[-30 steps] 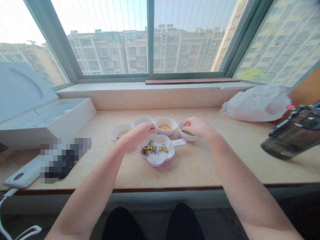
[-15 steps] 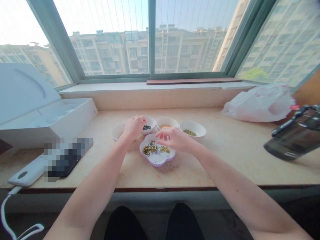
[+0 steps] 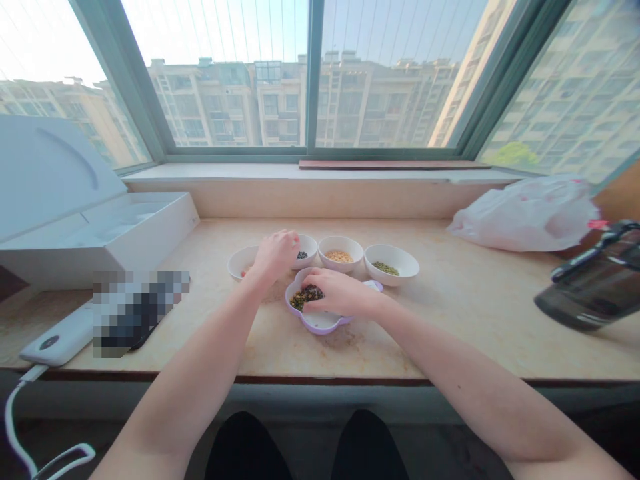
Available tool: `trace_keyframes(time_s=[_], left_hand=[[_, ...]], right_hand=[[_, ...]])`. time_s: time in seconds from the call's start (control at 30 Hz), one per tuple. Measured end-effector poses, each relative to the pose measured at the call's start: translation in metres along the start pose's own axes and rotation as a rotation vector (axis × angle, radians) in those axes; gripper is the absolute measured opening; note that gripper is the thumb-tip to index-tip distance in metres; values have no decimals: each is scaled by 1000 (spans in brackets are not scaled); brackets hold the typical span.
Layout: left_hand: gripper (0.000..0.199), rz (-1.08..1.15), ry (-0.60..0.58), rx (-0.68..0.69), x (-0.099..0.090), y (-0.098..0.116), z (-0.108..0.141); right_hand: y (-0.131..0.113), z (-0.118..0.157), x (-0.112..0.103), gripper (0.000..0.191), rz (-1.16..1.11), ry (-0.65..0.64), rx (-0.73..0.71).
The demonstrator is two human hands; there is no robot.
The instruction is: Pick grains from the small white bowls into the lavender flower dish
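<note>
My right hand (image 3: 341,295) is curled over the lilac flower-shaped dish (image 3: 320,323), fingers bent down onto the mixed beans (image 3: 299,301) inside it. The hand covers part of the pile, so I cannot tell whether it pinches any. The dish lies directly beneath this palm, on the counter (image 3: 465,320), with its pale handle (image 3: 374,286) pointing right.

My left hand (image 3: 276,257) is loosely curled, well up from the dish, and sits between two white bowls. I cannot tell whether it holds anything. Just under its fingers is a bowl (image 3: 310,261) of black beans (image 3: 301,255), partly hidden by the hand. Just left of the wrist is a bowl (image 3: 238,264) with a few pale grains.

To the right, a bowl (image 3: 341,264) of yellow grains (image 3: 339,257) and then a bowl (image 3: 403,267) of green mung beans (image 3: 385,268) stand in the same arc, beyond the dish.

Farther left on the counter: an open white box (image 3: 100,230), a pixelated object (image 3: 140,312) and a white power bank (image 3: 56,340) with its cable (image 3: 10,420). Farther right: a white plastic bag (image 3: 525,217) and a dark bottle (image 3: 590,283). Behind everything is a window (image 3: 315,80) facing apartment blocks.
</note>
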State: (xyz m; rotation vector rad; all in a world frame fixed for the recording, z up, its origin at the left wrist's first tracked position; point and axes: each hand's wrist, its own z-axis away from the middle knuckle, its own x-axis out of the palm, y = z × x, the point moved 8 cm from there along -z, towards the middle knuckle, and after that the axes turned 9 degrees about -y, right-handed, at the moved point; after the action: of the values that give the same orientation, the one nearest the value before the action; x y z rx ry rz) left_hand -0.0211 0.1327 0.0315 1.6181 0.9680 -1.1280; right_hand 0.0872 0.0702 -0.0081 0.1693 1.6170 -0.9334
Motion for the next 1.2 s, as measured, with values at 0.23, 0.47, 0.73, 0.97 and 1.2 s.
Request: trace_keyframes(time_s=[0.23, 0.47, 0.73, 0.97, 1.2], left_hand=[[27, 6, -24, 35, 6, 9, 3], [27, 26, -17, 78, 2, 18, 7], [25, 123, 0, 100, 6, 10, 4], [26, 168, 6, 115, 9, 8, 3], [27, 184, -6, 181, 2, 26, 13]], right_hand=[[7, -4, -1, 7, -15, 38, 40], [9, -4, 0, 11, -100, 55, 35], [6, 3, -15, 14, -58, 96, 0], [22, 12, -27, 31, -421, 147, 90], [32, 21, -28, 42, -1017, 101, 77]])
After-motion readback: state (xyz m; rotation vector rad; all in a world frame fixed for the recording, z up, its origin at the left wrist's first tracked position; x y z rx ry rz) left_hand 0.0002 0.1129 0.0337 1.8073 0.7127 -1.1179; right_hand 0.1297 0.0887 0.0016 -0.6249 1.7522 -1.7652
